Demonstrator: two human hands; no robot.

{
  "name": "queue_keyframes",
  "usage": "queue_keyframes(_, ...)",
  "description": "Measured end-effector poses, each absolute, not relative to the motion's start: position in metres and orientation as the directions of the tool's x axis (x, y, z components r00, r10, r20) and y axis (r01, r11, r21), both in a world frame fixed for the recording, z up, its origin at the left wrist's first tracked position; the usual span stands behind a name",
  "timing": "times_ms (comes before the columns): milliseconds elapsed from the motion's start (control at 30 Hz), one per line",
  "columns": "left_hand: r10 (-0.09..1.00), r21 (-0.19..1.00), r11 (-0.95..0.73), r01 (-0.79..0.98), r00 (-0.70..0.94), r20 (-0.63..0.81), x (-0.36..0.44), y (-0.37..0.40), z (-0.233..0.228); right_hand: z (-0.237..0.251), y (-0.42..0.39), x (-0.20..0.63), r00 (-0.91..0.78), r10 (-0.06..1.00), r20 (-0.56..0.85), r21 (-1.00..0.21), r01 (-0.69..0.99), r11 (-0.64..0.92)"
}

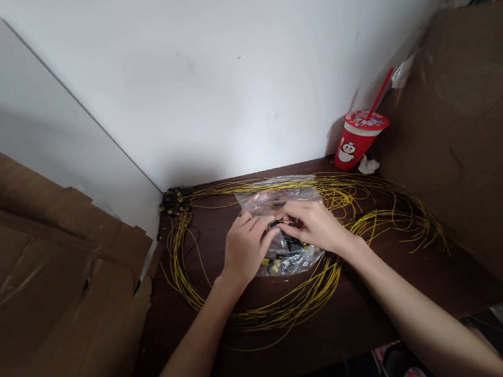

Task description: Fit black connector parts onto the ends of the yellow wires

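Observation:
My left hand and my right hand meet over a clear plastic bag, fingertips pinched together. Between them runs a short black piece, thin and cable-like; its exact kind is too small to tell. Both hands are closed on it. Small black and yellow parts lie in or on the bag below. Around the hands a large loop of yellow and black wires spreads over the dark brown table. At the loop's back left corner sits a clump of black connectors.
A red cup with a straw stands at the back right beside a crumpled white tissue. Cardboard rises on the left and a cardboard box on the right. A white wall closes off the back.

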State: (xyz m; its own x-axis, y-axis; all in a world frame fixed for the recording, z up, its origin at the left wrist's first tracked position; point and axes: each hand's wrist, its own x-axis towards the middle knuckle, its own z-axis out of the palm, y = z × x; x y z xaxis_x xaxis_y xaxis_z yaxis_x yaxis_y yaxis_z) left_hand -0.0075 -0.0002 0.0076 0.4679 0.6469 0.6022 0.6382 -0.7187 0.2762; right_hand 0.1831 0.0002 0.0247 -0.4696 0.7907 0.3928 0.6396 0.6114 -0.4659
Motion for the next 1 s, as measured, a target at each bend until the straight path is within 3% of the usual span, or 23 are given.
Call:
queue_keyframes(100, 0.648, 0.304, -0.709, 0.636, 0.417, 0.637, -0.008, 0.001, 0.006, 0.031, 0.000, 0.185, -0.412, 0.764, 0.497, -0.542, 0.540, 0.644)
queue_keyframes(233, 0.665, 0.342, -0.685, 0.644, 0.359, 0.655, -0.012, 0.003, 0.008, 0.039, 0.004, 0.201, -0.006, 0.778, 0.628, -0.696, 0.444, 0.565)
queue_keyframes(333, 0.680, 0.367, -0.668, 0.647, 0.331, 0.654, -0.014, 0.004, 0.008, 0.038, 0.009, 0.216, 0.237, 0.774, 0.587, -0.765, 0.474, 0.435)
queue_keyframes(500, 0.697, 0.389, -0.649, 0.653, 0.307, 0.648, -0.016, 0.005, 0.007, 0.032, 0.013, 0.225, 0.196, 0.867, 0.458, -0.728, 0.642, 0.240)
queue_keyframes(667, 0.697, 0.405, -0.653, 0.640, 0.299, 0.652, -0.017, 0.007, 0.007, 0.027, 0.016, 0.220, 0.162, 0.886, 0.434, -0.709, 0.668, 0.225)
queue_keyframes(733, 0.694, 0.412, -0.663, 0.625, 0.307, 0.651, -0.017, 0.007, 0.007, 0.026, 0.018, 0.217, 0.169, 0.904, 0.392, -0.799, 0.550, 0.244)
queue_keyframes(833, 0.686, 0.419, -0.681, 0.600, 0.325, 0.651, -0.017, 0.006, 0.007, 0.025, 0.019, 0.211, 0.121, 0.959, 0.255, -0.947, 0.233, 0.222)
queue_keyframes(900, 0.685, 0.422, -0.688, 0.590, 0.336, 0.647, -0.017, 0.006, 0.007, 0.025, 0.019, 0.207, 0.062, 0.982, 0.181, -0.982, 0.065, 0.177)
queue_keyframes(1000, 0.688, 0.425, -0.686, 0.591, 0.336, 0.643, -0.018, 0.006, 0.008, 0.024, 0.020, 0.204, 0.043, 0.990, 0.135, -0.989, -0.053, 0.137)
